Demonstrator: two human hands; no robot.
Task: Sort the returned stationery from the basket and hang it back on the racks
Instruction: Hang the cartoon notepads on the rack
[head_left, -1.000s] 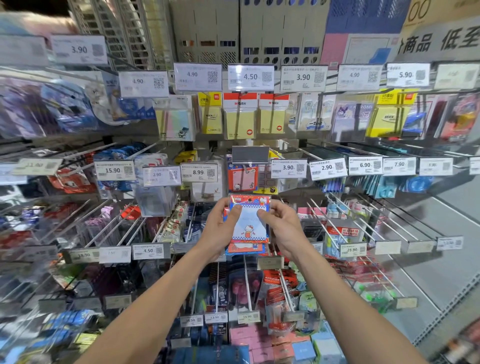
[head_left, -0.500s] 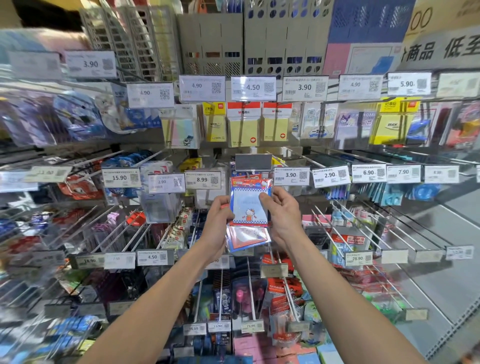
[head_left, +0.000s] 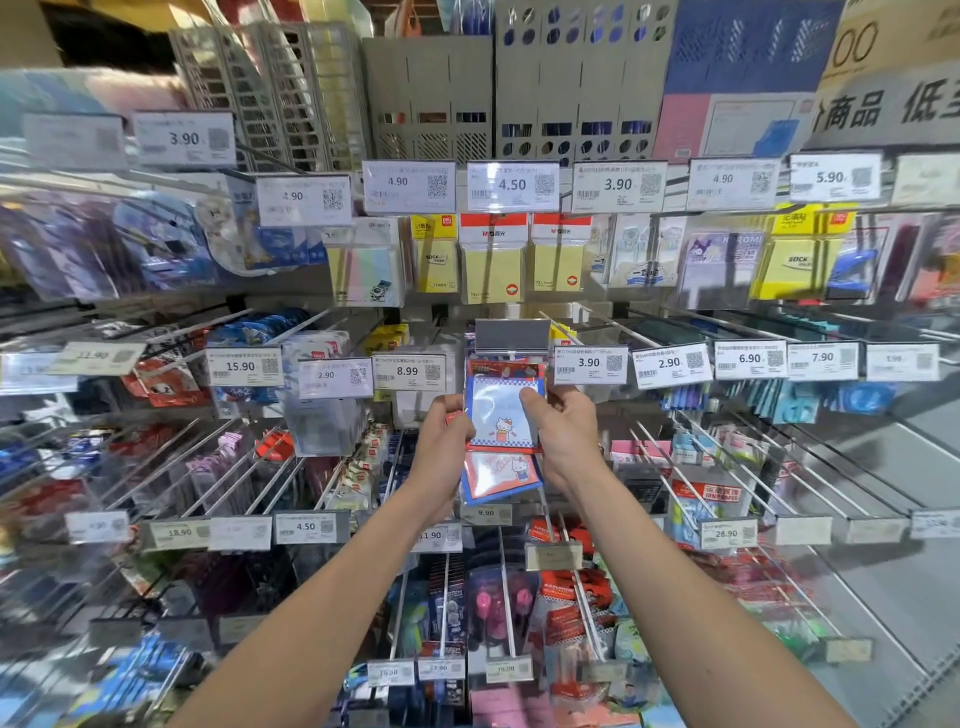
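A blue and white cartoon-cat notepad pack (head_left: 501, 413) in clear wrap is held up at the middle rack row, its red top edge just under a blank grey tag holder (head_left: 511, 336). My left hand (head_left: 447, 447) grips its left edge and my right hand (head_left: 563, 431) pinches its right edge, thumb on the front. A second, red-bordered pack (head_left: 498, 475) hangs tilted right below the first, between my wrists; which hand holds it is hidden. The basket is out of view.
Peg hooks (head_left: 675, 467) with price tags jut toward me on all sides. Yellow sticky-note packs (head_left: 491, 265) hang in the row above. Grey file holders (head_left: 431, 98) stand on top. Bare hooks and grey back panel (head_left: 883, 545) lie to the lower right.
Both hands have lifted the cat notepad pack upward, from below the middle row's price tags to just under the grey tag holder. The second pack rose with them.
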